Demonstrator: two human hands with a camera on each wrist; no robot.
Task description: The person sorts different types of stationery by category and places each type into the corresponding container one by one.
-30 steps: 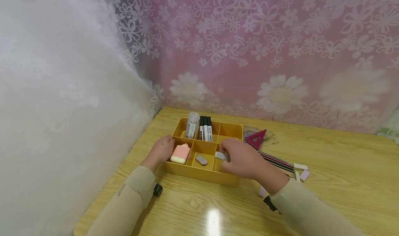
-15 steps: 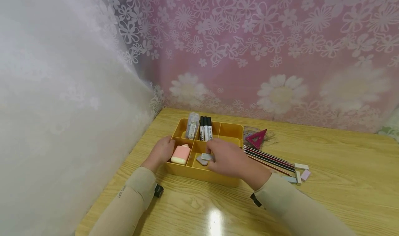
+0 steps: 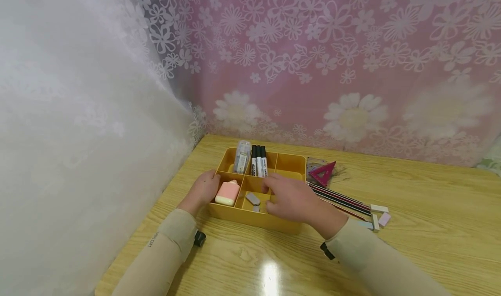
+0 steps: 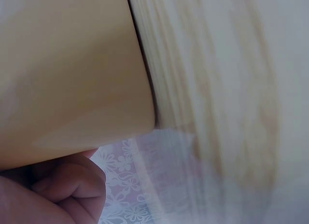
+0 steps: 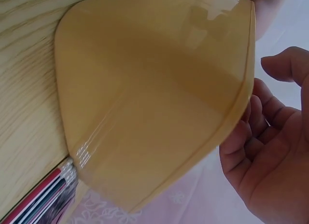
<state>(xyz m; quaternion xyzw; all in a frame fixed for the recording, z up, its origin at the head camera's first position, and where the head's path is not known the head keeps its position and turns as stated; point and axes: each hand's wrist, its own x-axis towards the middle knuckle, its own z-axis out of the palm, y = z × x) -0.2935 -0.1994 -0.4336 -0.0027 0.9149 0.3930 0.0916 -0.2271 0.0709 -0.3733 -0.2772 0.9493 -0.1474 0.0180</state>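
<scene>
A yellow compartment box [image 3: 250, 217] stands on the table. My left hand [image 3: 204, 187] grips its left wall; in the left wrist view the fingers [image 4: 79, 185] are curled at the rim. My right hand [image 3: 293, 198] hovers over the front middle and right compartments, thumb and fingers apart, holding nothing. Two greyish erasers lie in the front middle compartment, one eraser [image 3: 252, 198] behind a smaller-looking eraser [image 3: 256, 208]. A pink and cream bottle [image 3: 228, 193] lies in the front left compartment. The front right compartment is mostly hidden by my right hand.
In the back compartments stand a clear plastic case [image 3: 242, 157] and several black-capped markers [image 3: 258, 161]. Right of the box lie a magenta set square [image 3: 322, 173], several pencils [image 3: 344, 200], a white eraser [image 3: 379, 208] and a pink eraser [image 3: 385, 219]. A flowered curtain [image 3: 313, 70] hangs behind.
My right hand moved left to the front middle compartment with a greyish eraser, let it go beside the other one, then drew slightly right. The left hand stays on the box.
</scene>
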